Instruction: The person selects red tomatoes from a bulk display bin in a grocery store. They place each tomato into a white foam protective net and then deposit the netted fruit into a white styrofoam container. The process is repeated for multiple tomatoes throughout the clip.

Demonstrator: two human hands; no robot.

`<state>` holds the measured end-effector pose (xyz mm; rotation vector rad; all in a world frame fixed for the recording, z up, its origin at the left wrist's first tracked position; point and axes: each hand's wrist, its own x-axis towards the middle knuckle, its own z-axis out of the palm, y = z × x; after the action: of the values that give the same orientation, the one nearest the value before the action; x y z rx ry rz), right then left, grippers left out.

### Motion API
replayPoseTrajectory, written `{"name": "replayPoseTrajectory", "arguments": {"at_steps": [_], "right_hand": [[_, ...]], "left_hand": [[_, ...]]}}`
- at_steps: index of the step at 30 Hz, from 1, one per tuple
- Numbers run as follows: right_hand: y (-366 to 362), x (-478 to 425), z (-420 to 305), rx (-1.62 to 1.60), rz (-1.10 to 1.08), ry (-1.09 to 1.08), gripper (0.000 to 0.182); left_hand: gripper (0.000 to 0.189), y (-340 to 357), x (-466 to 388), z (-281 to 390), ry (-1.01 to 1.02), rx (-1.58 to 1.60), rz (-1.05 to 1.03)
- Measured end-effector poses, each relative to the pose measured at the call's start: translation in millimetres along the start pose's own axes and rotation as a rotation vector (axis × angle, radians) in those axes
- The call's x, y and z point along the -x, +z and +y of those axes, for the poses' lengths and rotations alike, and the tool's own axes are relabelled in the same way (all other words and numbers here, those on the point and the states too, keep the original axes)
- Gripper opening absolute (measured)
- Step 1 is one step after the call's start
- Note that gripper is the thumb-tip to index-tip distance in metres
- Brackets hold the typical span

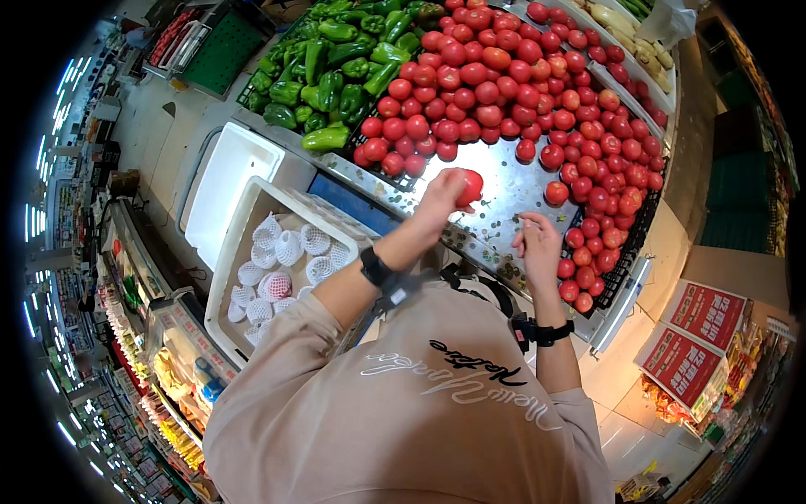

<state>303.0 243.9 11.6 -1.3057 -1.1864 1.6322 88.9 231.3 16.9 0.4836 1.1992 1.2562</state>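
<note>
In my left hand (448, 189) is a red tomato (470, 188), held over the bare part of a metal display tray (504, 176). To its right, my right hand (538, 242) is raised near the tray's front edge with its fingers partly spread and no object visible in it. A large heap of tomatoes (488, 91) covers the back and right of the display. A few single tomatoes, such as one (556, 193) near my right hand, lie at the heap's edge. Small green tomato stem caps are scattered over the metal.
Green peppers (330, 88) are piled at the back left. A white plastic crate (220, 315) with round produce in white foam nets (275, 286) stands at my left, beside a white foam box (233, 189). Red signs (683, 362) stand at the right above packaged goods.
</note>
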Motion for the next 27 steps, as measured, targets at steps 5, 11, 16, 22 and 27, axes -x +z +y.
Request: {"name": "replayPoseTrajectory", "arguments": {"at_steps": [5,11,16,22,27], "right_hand": [[-33.1,11.3,36.2,-0.085,0.171,0.092,0.013],[-72.7,50.3,74.4,-0.048,0.249,0.223,0.015],[-86.1,71.6,88.9,-0.071,0.309,0.235,0.019],[-95.6,56.1,100.6,-0.013,0.315,0.253,0.025],[-123.7,-49.7,155.9,0.161,0.274,0.207,0.042]], "left_hand": [[0.036,-99.1,-79.8,2.3,-0.149,0.538,0.485],[0.028,-185.2,-161.5,14.6,-0.016,0.413,0.685],[0.029,-213.6,-201.6,-4.4,0.108,0.392,0.662],[0.034,-152.1,-167.4,-11.5,0.044,0.282,0.607],[0.037,-122.4,-108.9,22.8,-0.054,0.521,0.443]]}}
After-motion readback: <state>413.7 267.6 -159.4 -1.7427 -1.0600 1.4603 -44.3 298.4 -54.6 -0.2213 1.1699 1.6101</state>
